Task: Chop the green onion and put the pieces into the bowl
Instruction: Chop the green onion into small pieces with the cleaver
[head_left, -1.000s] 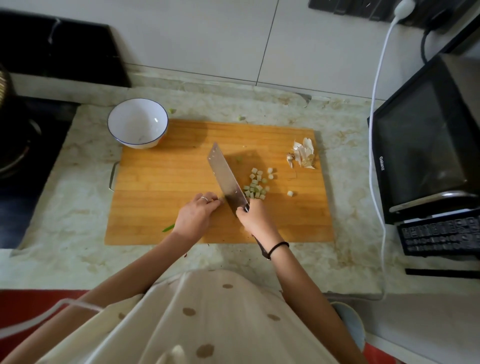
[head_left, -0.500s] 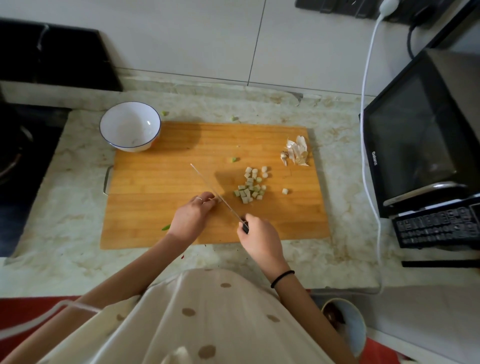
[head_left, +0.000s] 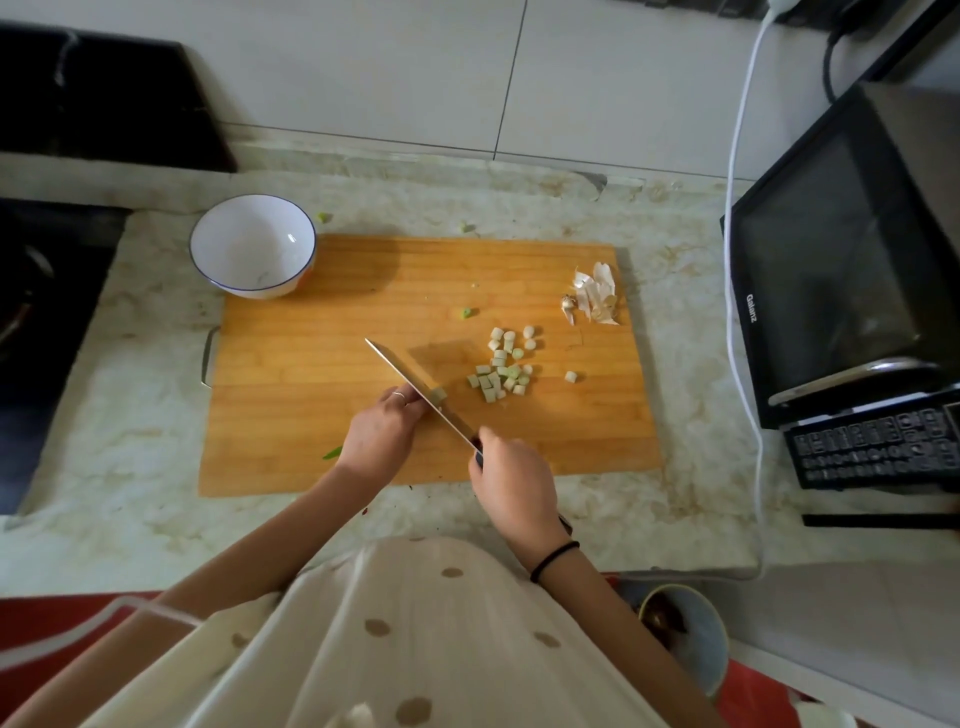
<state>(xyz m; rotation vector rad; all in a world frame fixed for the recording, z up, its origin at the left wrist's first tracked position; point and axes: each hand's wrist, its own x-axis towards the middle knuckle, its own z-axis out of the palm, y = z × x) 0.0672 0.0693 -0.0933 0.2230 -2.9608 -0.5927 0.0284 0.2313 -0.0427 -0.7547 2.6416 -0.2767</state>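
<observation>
From the head view, the left grip is curled over the green onion on the cutting board, knuckles against the knife. The right grip is closed round the knife's handle. The cut pieces lie just right of the blade, and the bowl sits empty at the board's far left corner. To cut well, keep the fingertips tucked, slide the left grip back evenly and drop the blade straight. A second ago the blade leaned with its flat showing; now it stands edge-on at the stalk's end.
</observation>
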